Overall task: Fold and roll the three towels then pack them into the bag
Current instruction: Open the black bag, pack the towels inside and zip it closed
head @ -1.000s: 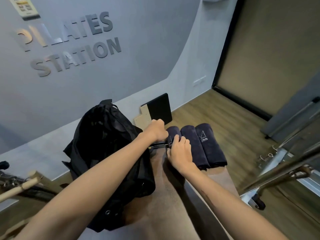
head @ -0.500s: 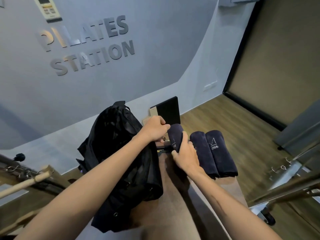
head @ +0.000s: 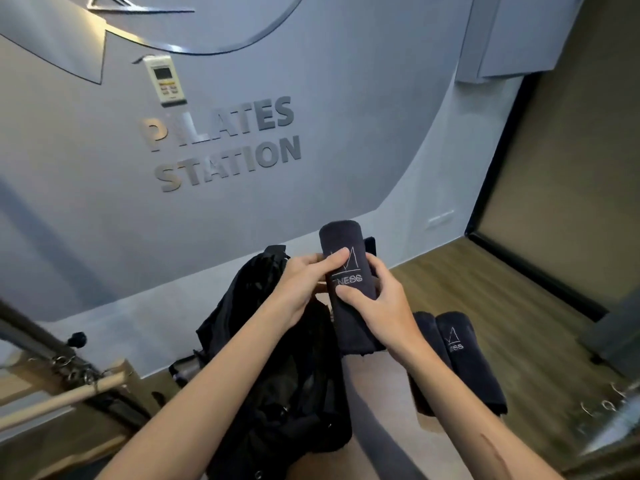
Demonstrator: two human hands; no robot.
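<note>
A rolled dark navy towel [head: 346, 244] with a white logo is held upright in the air, just above and right of the black bag [head: 277, 375]. My left hand [head: 304, 282] grips its left side, thumb across the logo. My right hand [head: 377, 306] grips its lower right side. Two more rolled navy towels [head: 464, 362] lie side by side on the tan padded surface [head: 381, 427] to the right, partly hidden by my right forearm. The bag slumps at centre left on the same surface; I cannot see its opening clearly.
A grey wall with lettering and a mounted remote control [head: 165, 79] stands straight ahead. A black board [head: 370, 245] leans against the wall behind the towel. A wooden bar with metal fittings [head: 79, 393] is at left. Wood floor and metal hooks [head: 609, 403] lie at right.
Both hands lifted the leftmost rolled towel off the padded surface and raised it upright beside the bag. The camera view tilted upward. The other two towels stayed put.
</note>
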